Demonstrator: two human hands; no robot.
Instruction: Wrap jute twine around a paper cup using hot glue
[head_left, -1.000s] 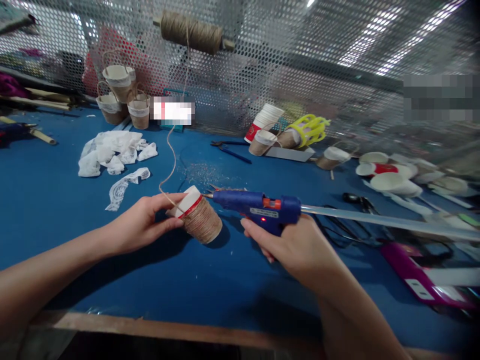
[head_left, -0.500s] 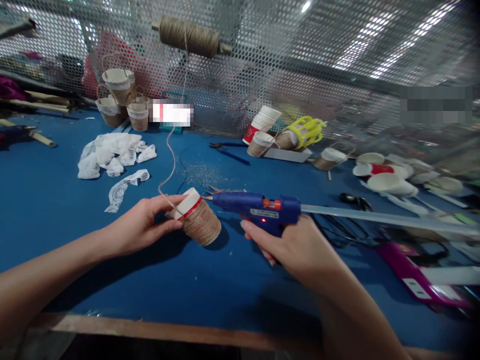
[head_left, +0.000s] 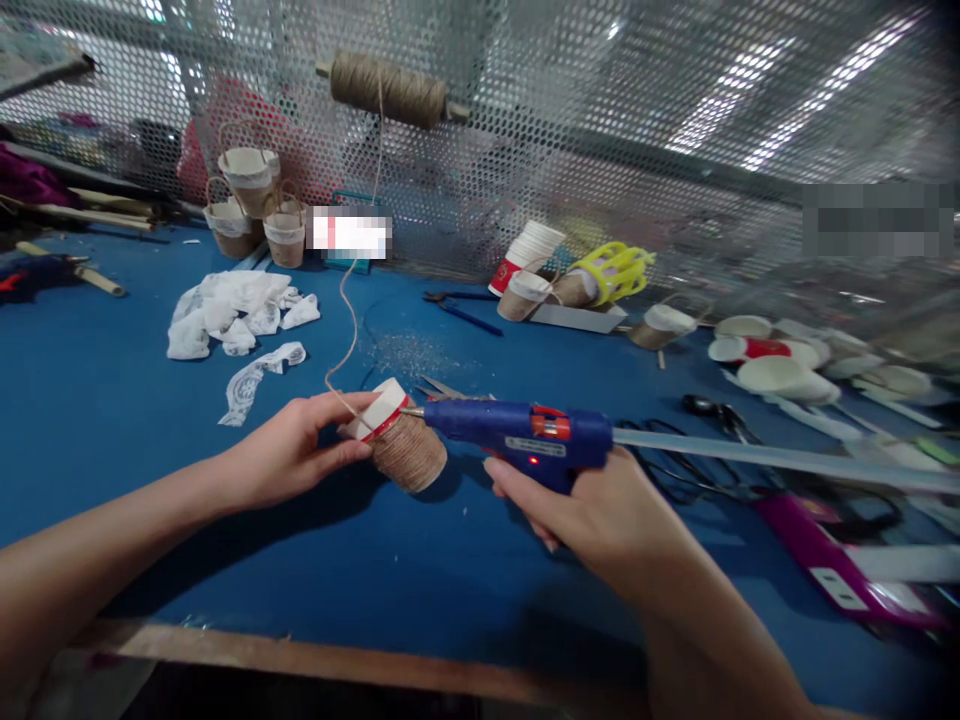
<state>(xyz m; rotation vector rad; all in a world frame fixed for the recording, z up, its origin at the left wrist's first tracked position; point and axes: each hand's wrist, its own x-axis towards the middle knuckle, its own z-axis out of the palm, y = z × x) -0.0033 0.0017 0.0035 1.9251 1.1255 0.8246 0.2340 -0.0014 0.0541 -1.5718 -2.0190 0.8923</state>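
Note:
My left hand (head_left: 322,445) grips a paper cup (head_left: 411,450) by its white rim, tilted over the blue table. Brown twine is wound round most of the cup, leaving a red band and the white end bare. From the cup a loose length of twine (head_left: 351,315) runs up to a spool (head_left: 388,88) hung on the mesh. My right hand (head_left: 581,500) is closed round the handle of a blue glue gun (head_left: 517,432), its red light on. The nozzle rests at the cup's wound side, near the red band. A long clear glue stick (head_left: 750,455) sticks out of the gun's back.
White lace pieces (head_left: 225,310) lie at the left, with finished small baskets (head_left: 251,180) behind. Pliers (head_left: 465,312), scissors (head_left: 439,388), stacked paper cups (head_left: 529,255) and a purple power strip (head_left: 817,550) with black cables are about. A perforated metal screen (head_left: 465,200) stands behind.
The glue gun's nozzle has moved slightly down and left against the cup, from the edge to the wound twine. The left hand still holds the cup; the whole view has shifted a little.

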